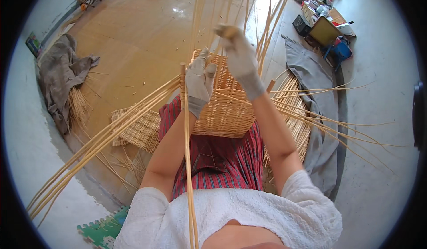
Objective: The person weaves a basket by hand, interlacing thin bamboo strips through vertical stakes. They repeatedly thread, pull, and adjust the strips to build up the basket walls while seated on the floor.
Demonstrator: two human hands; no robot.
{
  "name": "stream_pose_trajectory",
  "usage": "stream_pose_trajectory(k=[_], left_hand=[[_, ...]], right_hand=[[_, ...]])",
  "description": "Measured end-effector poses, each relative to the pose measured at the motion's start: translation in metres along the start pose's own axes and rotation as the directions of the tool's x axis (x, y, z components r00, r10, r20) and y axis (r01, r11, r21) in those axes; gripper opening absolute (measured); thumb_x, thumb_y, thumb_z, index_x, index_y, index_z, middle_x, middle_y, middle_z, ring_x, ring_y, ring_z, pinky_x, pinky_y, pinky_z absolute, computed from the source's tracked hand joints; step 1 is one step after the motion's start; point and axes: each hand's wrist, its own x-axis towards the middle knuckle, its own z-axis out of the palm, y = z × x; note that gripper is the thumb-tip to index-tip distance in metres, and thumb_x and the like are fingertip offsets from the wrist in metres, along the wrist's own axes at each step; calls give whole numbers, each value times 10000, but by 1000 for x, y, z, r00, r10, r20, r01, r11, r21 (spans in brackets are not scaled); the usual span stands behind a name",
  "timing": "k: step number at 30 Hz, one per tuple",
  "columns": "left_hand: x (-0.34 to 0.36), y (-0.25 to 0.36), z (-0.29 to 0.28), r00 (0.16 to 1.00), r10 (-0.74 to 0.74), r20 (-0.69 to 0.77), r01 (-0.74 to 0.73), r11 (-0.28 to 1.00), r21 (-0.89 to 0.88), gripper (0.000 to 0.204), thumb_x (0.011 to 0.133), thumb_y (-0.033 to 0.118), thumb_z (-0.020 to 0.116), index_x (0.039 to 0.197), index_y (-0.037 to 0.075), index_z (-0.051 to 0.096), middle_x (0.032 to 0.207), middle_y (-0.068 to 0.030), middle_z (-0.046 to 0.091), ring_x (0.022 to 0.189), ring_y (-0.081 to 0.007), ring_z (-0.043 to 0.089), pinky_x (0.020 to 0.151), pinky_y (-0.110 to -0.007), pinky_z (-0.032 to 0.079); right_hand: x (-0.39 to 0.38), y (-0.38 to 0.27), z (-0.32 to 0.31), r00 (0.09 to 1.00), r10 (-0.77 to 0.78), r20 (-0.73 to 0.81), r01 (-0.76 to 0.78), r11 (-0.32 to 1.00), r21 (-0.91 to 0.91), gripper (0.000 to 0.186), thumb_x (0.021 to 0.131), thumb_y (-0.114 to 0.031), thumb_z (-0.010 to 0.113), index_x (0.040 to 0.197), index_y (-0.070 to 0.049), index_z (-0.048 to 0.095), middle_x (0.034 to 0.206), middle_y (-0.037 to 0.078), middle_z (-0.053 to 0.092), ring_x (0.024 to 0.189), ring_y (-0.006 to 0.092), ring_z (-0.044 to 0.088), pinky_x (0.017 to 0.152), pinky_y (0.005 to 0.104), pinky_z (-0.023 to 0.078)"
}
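Observation:
An open woven wicker basket (222, 120) rests on my lap over red striped cloth (227, 160), with long upright canes (267, 22) rising from it and loose strands (133, 106) spreading sideways. At its upper left, beside a short wooden post (182, 71), my gloved left hand (199, 82) lies against the weave and canes, fingers mostly extended upward and thumb apart. My gloved right hand (240, 58) is raised above the basket, closed on a blurred yellowish-brown object (227, 31), perhaps a wooden tool; its exact kind is unclear.
A woven panel (133, 126) lies on the floor (133, 35) at left. Grey cloths (62, 71) (320, 151) and cane bundles (293, 111) flank me. A cluttered table (333, 18) and blue chair (340, 49) stand back right, near pale walls; a green mat (100, 231) is lower left.

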Motion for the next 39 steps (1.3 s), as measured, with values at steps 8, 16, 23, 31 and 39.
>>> stream_pose_trajectory(k=[8,16,23,31,39], left_hand=[[-5,29,-5,952,-303,46,287,934,214,444,984,135,679,1376,-23,544,1238,-288,642,1130,-438,638,995,-471,499],[-64,16,-39,947,-280,158,228,932,283,445,1070,330,541,1432,73,505,1146,-230,694,900,-441,686,769,-472,576],[-28,-9,-33,506,-737,448,811,583,44,332,1092,385,519,1230,107,634,785,-102,665,543,-251,672,503,-370,567],[-42,-9,-28,564,-645,515,800,581,-148,231,1060,278,619,1040,50,586,694,-32,566,455,-137,608,392,-300,512],[-40,-4,-17,513,-744,428,846,524,-102,245,1045,280,650,957,74,551,654,-19,538,496,-146,611,404,-305,479]], right_hand=[[71,-14,57,734,391,555,480,280,-832,153,975,-249,622,959,-213,769,803,71,754,865,240,723,890,406,497],[-185,4,15,843,535,56,-514,771,378,175,1007,-108,657,1179,-82,674,886,55,721,722,168,656,661,309,535],[-202,33,-28,710,703,29,-659,651,377,237,1038,-165,660,1245,-51,638,918,74,728,758,104,661,630,256,511],[-122,28,2,962,209,-174,-193,975,107,352,1037,-124,596,1366,-1,562,1252,126,668,989,203,715,743,309,575],[-84,51,19,977,53,-205,-14,982,190,472,1019,-98,532,1474,-19,435,1300,197,639,1033,282,712,879,389,594]])
